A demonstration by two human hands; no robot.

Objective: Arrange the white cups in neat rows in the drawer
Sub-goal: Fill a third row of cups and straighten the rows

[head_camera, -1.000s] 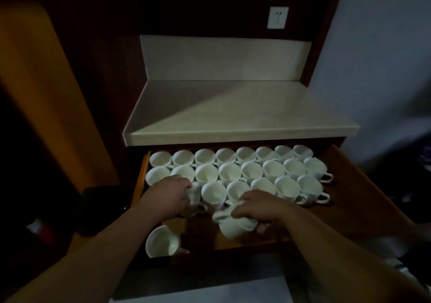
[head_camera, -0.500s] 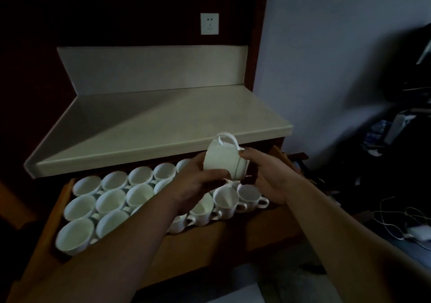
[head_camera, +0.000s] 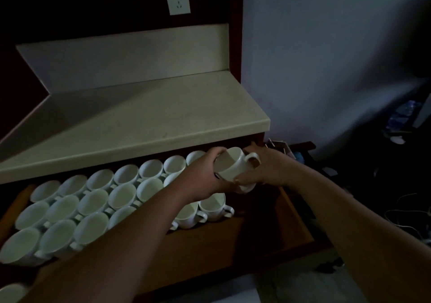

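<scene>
White cup (tilted), clasped by left grip and right grip, above drawer

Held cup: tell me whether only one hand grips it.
No, the left hand and the right hand both hold the held cup, one on each side.

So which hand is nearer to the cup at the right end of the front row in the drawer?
Left. The left hand is just above that end cup, gripping the held cup; the right hand holds the held cup's other side, farther to the right.
</scene>
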